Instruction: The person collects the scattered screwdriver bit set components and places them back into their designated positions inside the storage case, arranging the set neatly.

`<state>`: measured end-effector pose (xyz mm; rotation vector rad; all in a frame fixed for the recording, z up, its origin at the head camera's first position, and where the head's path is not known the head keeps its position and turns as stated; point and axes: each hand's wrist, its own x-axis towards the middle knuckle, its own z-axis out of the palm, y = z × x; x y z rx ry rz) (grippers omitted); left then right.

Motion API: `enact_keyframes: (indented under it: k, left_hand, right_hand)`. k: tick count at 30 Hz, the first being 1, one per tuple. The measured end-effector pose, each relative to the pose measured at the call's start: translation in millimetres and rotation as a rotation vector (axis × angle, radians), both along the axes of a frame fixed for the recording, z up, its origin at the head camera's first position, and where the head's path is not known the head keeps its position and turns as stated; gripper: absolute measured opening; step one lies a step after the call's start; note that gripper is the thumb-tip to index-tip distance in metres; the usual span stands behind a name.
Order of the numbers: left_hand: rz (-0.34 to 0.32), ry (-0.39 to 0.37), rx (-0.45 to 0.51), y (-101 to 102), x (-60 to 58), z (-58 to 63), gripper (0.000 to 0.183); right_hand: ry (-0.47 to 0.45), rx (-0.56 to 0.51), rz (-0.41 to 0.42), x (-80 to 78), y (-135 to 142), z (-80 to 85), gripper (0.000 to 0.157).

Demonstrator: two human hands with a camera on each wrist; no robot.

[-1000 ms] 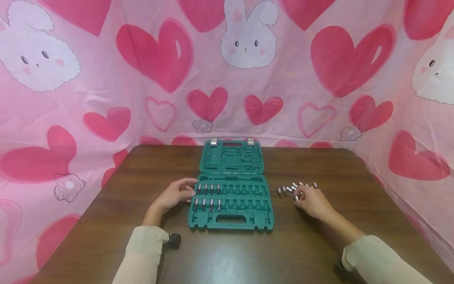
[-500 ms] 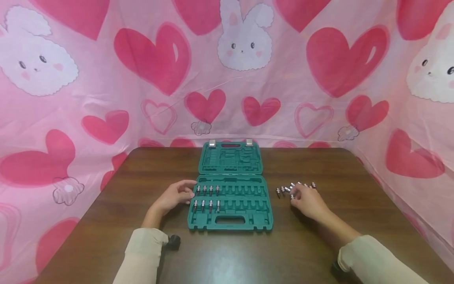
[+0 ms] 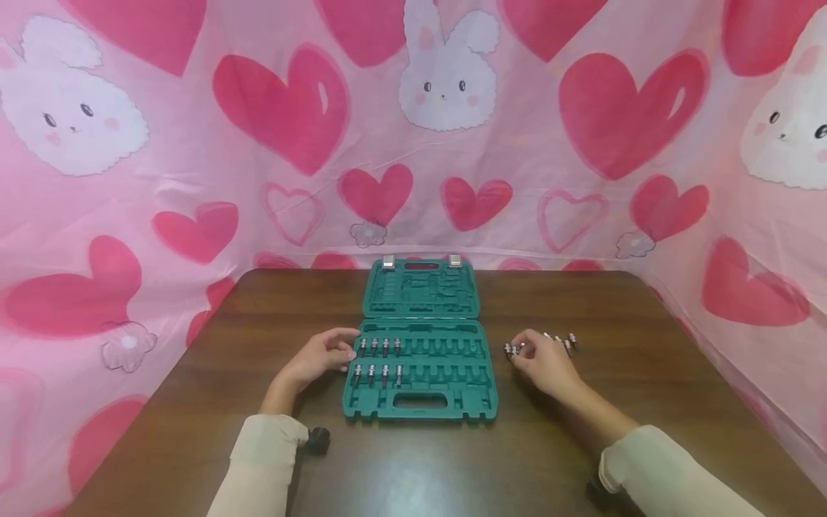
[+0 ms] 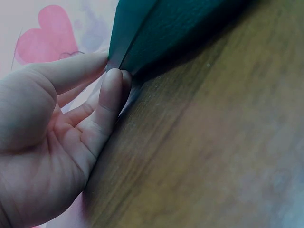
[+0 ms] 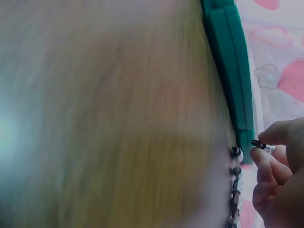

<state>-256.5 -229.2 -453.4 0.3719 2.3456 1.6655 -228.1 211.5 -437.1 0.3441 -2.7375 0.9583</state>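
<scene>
An open green plastic case (image 3: 381, 411) lies on the table. My left hand (image 3: 316, 357) rests at its left side, thumb and fingertips touching the edge; the left wrist view shows this contact at the case's side wall (image 4: 161, 38). To the right of the case, my right hand (image 3: 549, 365) pinches a small bit socket (image 5: 259, 143) with a dark tip and silver base between thumb and finger, held above the table. Loose bit sockets (image 3: 571, 339) lie around and behind that hand, partly hidden by it.
Several bit sockets sit in the left slots of the case's back row (image 3: 385, 347) and front row (image 3: 371, 374). The moulded lid (image 3: 421, 291) stands open at the back. Brown wooden table (image 3: 413, 467); a pink heart-patterned cloth (image 3: 543, 143) hangs behind and at both sides.
My right hand has moved left toward the case, lifting a bit socket from the loose group and uncovering others behind it. The left hand has stayed at the case's edge.
</scene>
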Motion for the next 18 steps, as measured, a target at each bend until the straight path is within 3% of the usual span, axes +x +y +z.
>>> enact_keyframes:
  k: [18]
  left_hand:
    - [-0.010, 0.006, -0.006, -0.5, -0.2, 0.3, 0.046]
  right_hand:
    - [-0.098, -0.164, 0.033, -0.8, -53.6, 8.3, 0.017]
